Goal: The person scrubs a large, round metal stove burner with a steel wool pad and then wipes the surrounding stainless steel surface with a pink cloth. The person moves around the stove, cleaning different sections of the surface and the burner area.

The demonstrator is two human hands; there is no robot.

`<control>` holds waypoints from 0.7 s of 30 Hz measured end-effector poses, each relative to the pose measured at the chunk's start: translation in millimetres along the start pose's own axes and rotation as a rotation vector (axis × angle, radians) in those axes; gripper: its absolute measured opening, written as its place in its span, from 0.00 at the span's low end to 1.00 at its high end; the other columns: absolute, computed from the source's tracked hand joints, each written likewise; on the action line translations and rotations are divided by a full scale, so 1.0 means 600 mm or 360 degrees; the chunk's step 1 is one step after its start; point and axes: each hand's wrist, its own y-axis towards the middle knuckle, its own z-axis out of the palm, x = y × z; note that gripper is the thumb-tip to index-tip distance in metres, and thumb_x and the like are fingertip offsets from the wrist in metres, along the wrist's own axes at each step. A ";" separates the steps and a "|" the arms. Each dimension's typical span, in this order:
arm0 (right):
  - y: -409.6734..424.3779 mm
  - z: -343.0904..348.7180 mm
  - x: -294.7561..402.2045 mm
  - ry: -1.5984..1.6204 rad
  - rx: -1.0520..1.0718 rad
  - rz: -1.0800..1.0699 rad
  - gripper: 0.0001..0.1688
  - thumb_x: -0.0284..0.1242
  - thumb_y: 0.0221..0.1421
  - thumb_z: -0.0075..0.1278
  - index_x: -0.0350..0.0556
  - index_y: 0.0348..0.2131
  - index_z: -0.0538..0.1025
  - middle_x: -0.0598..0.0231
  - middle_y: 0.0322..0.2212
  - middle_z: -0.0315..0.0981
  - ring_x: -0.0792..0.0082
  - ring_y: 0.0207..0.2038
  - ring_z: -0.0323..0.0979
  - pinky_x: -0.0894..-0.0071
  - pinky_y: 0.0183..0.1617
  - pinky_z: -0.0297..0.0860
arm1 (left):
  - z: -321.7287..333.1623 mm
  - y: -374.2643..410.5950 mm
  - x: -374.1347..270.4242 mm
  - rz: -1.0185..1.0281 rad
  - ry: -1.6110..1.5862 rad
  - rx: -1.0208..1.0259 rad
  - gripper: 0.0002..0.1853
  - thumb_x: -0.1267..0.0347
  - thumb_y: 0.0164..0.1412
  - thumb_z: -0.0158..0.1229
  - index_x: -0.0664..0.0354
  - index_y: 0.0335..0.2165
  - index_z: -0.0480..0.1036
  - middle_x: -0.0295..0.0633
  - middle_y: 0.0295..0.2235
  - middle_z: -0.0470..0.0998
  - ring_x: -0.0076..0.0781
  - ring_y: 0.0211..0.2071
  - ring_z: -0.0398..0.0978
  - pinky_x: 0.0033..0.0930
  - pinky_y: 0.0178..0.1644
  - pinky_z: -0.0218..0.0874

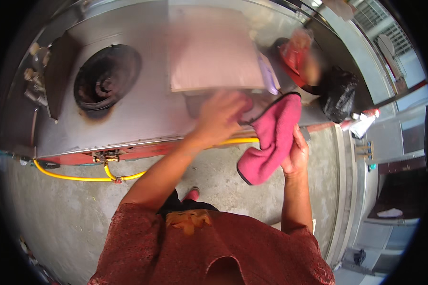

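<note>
My right hand [296, 153] holds a pink cloth [278, 139] with black edging from its right side. The cloth hangs folded and bent in front of the counter's edge. My left hand [221, 112] is blurred, over the front of the stainless-steel counter [157, 117]. A blurred dark pink patch shows beside its fingers, and I cannot tell whether that is part of the cloth in their grip. Just beyond my left hand, a flat pale board [217, 64] lies on the counter.
A sooty round stove burner [108, 78] is sunk into the counter at left. Below the front edge runs a yellow hose [128, 177] with a brass valve [105, 156]. At right are a purple item [269, 76], a red plastic bag [294, 57] and a black plastic bag [339, 94].
</note>
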 end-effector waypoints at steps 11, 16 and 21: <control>0.071 0.215 -0.193 -0.1486 0.0599 -0.0346 0.15 0.27 0.58 0.50 0.44 0.20 0.67 0.79 0.21 0.58 0.85 0.25 0.51 0.83 0.29 0.51 | -0.174 -0.215 -0.026 -0.1204 -0.2161 -0.0313 0.21 0.58 0.61 0.55 0.62 0.46 0.70 0.27 0.38 0.74 0.16 0.38 0.69 0.23 0.44 0.62; 0.136 0.311 -0.321 -0.1364 0.0748 -0.0048 0.09 0.26 0.57 0.50 0.43 0.24 0.73 0.80 0.19 0.62 0.88 0.24 0.57 0.86 0.28 0.55 | -0.410 -0.262 0.053 -0.1396 -0.1113 -0.0732 0.15 0.65 0.61 0.55 0.63 0.43 0.73 0.29 0.32 0.75 0.14 0.32 0.68 0.22 0.38 0.63; 0.256 0.427 -0.501 -0.1481 0.0959 -0.0394 0.04 0.25 0.54 0.51 0.43 0.27 0.74 0.74 0.21 0.69 0.80 0.24 0.64 0.77 0.27 0.62 | -0.605 -0.290 0.162 -0.1654 -0.0879 -0.0897 0.14 0.71 0.57 0.55 0.68 0.41 0.71 0.35 0.24 0.76 0.22 0.16 0.72 0.22 0.16 0.60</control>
